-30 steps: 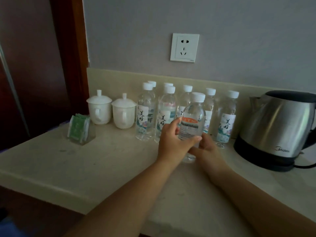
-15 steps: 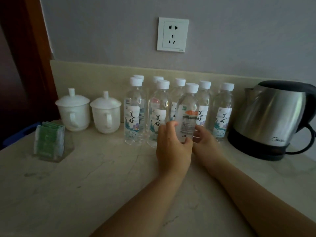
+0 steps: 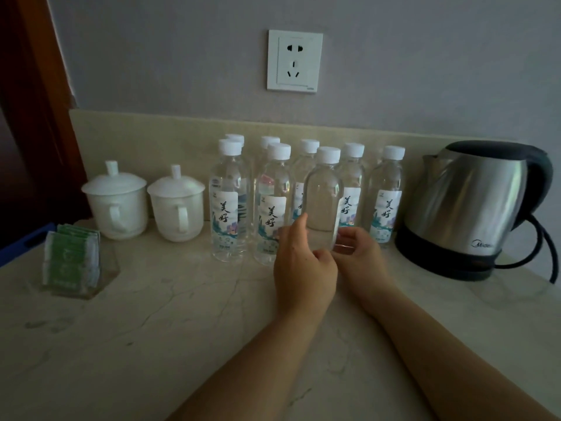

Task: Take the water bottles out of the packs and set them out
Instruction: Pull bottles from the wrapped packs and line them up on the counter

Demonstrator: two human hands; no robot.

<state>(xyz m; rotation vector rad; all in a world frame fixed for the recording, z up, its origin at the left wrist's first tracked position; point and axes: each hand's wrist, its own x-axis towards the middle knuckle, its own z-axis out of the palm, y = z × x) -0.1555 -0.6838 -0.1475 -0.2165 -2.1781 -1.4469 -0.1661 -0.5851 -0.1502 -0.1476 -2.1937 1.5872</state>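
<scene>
At the far left a dark wooden door frame point(image 3: 33, 117) runs down to the pale stone counter point(image 3: 151, 329). Near the counter's left edge stands a clear holder point(image 3: 104, 276) with green sachets point(image 3: 71, 256) upright in it. Behind it and to its right are two white lidded cups, the left cup point(image 3: 114, 205) and the right cup point(image 3: 176, 208), just beside each other with their handles facing forward. Next come the water bottles point(image 3: 226, 205), all upright with white caps and grouped near the low stone strip along the wall. Two stand in front at the left of the group, and a row behind them reaches toward the kettle, with printed labels facing out. On the wall above the group is a white socket point(image 3: 295, 60). The left hand point(image 3: 303, 268) is at the lower left side of the held bottle point(image 3: 324, 189), thumb raised against its side and the other fingers curled in at its foot. This bottle stands upright just ahead of the back row, to the right of the two front ones, with a clear side toward the camera. Its base is hidden behind the hands, so whether it rests on the counter cannot be told. The right hand point(image 3: 359, 253) is at its lower right side, fingers curled round it, close beside the left hand. At the right a steel kettle point(image 3: 473, 202) sits on its black base point(image 3: 440, 262), near the last bottle, and a black cord point(image 3: 543, 247) loops out on its far side
</scene>
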